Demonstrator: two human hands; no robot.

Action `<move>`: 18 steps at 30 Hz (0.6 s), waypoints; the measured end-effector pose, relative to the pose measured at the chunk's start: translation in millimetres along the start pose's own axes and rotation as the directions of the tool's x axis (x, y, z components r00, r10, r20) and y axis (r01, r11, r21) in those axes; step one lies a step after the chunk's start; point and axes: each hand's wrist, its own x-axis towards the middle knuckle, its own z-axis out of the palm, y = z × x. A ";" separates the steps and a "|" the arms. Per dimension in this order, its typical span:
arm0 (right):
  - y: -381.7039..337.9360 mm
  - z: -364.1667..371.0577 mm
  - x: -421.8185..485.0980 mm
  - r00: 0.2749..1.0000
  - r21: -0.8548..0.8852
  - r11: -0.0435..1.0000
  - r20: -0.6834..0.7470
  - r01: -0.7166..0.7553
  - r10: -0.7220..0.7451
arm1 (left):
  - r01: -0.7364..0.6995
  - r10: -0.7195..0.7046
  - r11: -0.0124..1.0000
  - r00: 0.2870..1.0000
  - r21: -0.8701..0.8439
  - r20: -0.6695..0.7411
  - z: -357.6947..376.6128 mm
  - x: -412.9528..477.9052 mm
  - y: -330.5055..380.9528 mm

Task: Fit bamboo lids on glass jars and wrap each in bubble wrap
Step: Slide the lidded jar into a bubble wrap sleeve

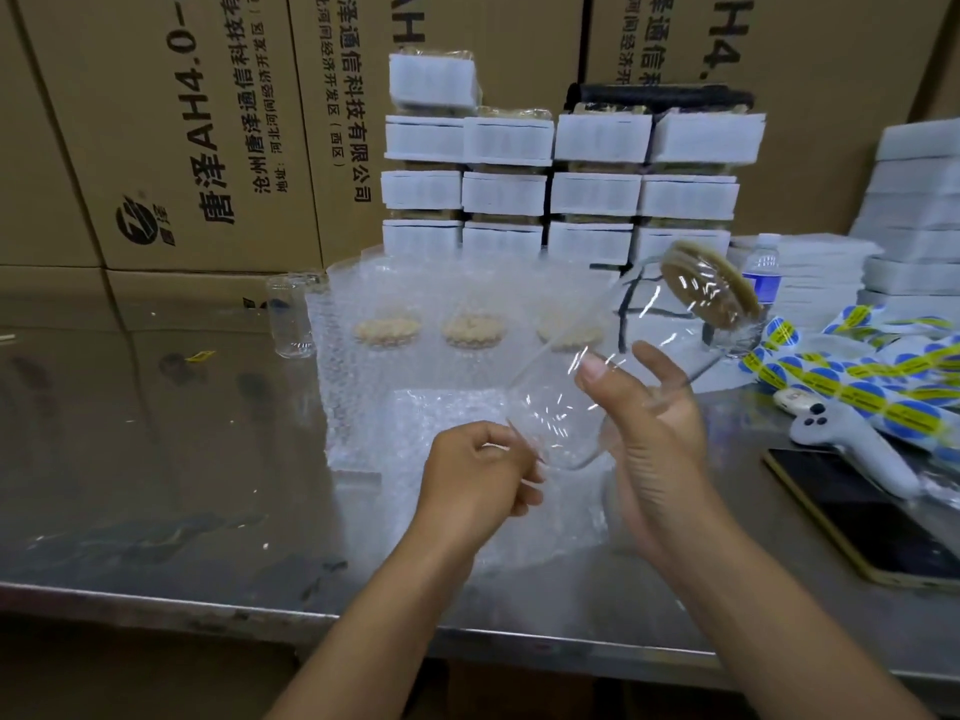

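Gripping the glass jar (654, 324) with your right hand (654, 439), left hand (472, 470) pinching its base, lay it squarely on the centre bubble wrap (441, 407).

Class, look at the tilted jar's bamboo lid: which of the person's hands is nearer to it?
Right. The right hand grips the glass jar midway, just below the bamboo lid; the left hand holds the jar's base, the end farthest from the lid.
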 end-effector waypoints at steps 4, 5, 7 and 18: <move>4.7 -12.6 3.9 1.000 -0.021 0.999 -0.014 -0.025 0.025 | 0.011 -0.009 0.993 1.000 -0.114 0.020 -8.2 -0.1 3.3; 5.1 -13.7 4.4 0.999 -0.025 0.999 -0.005 -0.036 0.035 | 0.006 -0.004 0.991 1.000 -0.133 0.022 -10.3 -0.2 5.1; 5.9 -14.1 4.7 0.998 -0.047 0.997 0.010 -0.055 0.055 | -0.014 0.016 0.988 1.000 -0.156 0.016 -14.9 -0.2 8.8; 6.5 -4.6 0.9 0.999 -0.197 0.980 -0.024 0.033 -0.039 | -0.290 0.273 0.939 0.955 0.184 0.116 -32.0 -14.8 10.2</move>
